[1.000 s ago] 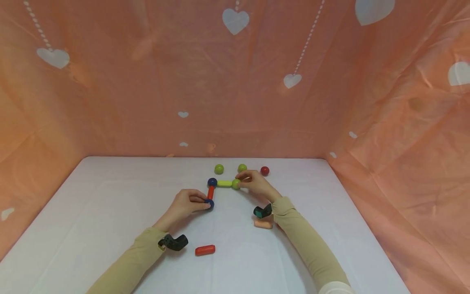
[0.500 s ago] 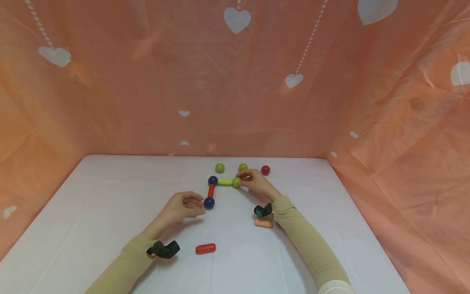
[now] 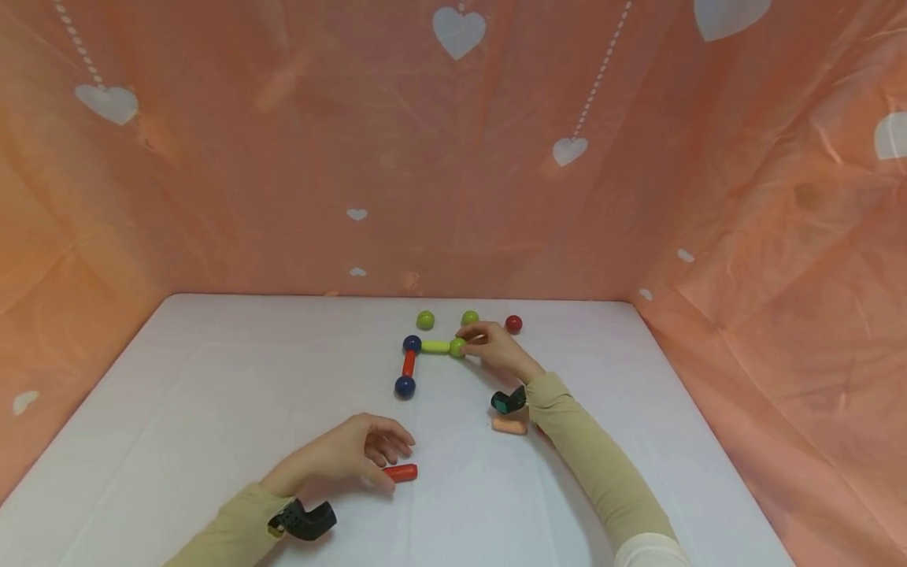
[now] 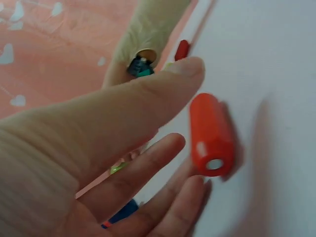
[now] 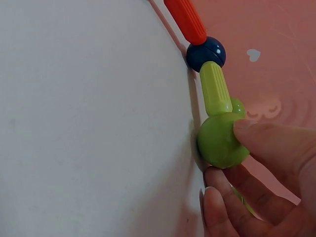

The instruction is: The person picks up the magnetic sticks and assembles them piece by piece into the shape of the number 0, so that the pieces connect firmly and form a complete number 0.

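Note:
My left hand (image 3: 350,449) is at a loose red magnetic rod (image 3: 405,472), fingers spread and partly bent. In the left wrist view the thumb and fingers lie beside this rod without closing round it; whether a fingertip touches it I cannot tell. Farther back, my right hand (image 3: 499,346) pinches a green ball (image 5: 219,143) between thumb and fingers. That ball ends an L-shaped chain: a yellow-green rod (image 3: 435,346) runs to a dark blue ball (image 3: 412,343), then a red rod (image 3: 409,364) leads to a nearer dark blue ball (image 3: 405,387).
Two green balls, one on the left (image 3: 425,320) and one partly behind the right hand (image 3: 470,317), stand at the back with a red ball (image 3: 513,324). An orange rod (image 3: 509,426) lies beneath the right wrist. Pink cloth (image 3: 397,173) rises behind the white table (image 3: 212,378).
My left hand has let go of the nearer blue ball and come back toward me to the loose red rod. My right hand has stayed on the green ball.

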Available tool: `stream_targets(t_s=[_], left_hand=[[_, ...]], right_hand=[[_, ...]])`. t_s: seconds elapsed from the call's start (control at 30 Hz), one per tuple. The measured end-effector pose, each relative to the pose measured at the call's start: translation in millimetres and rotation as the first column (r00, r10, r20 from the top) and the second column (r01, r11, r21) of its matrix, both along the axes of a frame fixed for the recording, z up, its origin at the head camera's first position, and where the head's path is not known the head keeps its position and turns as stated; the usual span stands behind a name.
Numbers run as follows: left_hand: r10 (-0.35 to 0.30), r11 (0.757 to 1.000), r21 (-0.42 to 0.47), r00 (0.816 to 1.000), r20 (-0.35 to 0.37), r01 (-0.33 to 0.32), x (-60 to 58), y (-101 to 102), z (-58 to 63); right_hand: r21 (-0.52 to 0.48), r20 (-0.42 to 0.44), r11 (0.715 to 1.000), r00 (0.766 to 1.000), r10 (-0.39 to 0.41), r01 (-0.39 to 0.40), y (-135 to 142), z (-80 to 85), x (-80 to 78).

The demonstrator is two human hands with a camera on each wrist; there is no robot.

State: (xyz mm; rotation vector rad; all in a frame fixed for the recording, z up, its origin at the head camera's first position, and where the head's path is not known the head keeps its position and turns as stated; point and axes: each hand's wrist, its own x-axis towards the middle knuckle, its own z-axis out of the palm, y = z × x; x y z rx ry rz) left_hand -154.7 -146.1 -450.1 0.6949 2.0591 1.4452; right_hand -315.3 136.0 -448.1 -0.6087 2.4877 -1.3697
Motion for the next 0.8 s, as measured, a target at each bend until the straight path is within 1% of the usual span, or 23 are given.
stream_targets(t_s=[0.17, 0.2, 0.33, 0.4, 0.43, 0.57, 0.7, 0.8], left_hand=[[0.024, 0.998, -0.05, 0.998, -0.051, -0.027, 3.6, 4.0, -2.6], [0.027, 0.998, -0.059, 0.998, -0.064, -0.031, 3.9, 4.8, -2.9], [0.019, 0.996, -0.083, 0.991, -0.132, -0.03, 3.2, 7.0, -4.3], [0.017, 0.995, -0.097, 0.988, -0.153, -0.032, 2.5, 7.9, -4.7], [0.019, 0.994, -0.101, 0.988, -0.154, -0.035, 2.3, 8.5, -4.6], [0.054, 0.994, -0.09, 0.99, -0.129, -0.066, 2.0, 10.2, -4.5], [0.113, 0.992, -0.049, 0.988, -0.108, -0.118, -0.6, 9.2, -3.8], [0.176, 0.983, -0.031, 0.981, -0.079, -0.179, -3.5, 7.5, -2.4]], right_hand=[[-0.009, -0.015, 1.0, 1.0, 0.014, -0.014, 0.2, -1.1, -1.6], [-0.01, -0.014, 1.0, 1.0, 0.018, -0.018, -0.7, 3.4, 1.8], [-0.009, -0.022, 1.0, 1.0, 0.016, -0.016, -1.1, 3.0, 2.2], [-0.002, -0.022, 1.0, 1.0, 0.012, -0.012, -1.4, 2.8, 1.8], [-0.001, -0.026, 1.0, 1.0, 0.008, -0.008, -0.6, -1.7, -1.5], [0.0, -0.029, 1.0, 1.0, 0.006, -0.006, -0.6, -0.8, -0.9], [0.003, -0.027, 1.0, 1.0, 0.003, -0.003, -0.5, -0.6, -0.3], [0.001, -0.018, 1.0, 1.0, 0.001, -0.001, -0.5, -0.4, 0.1]])
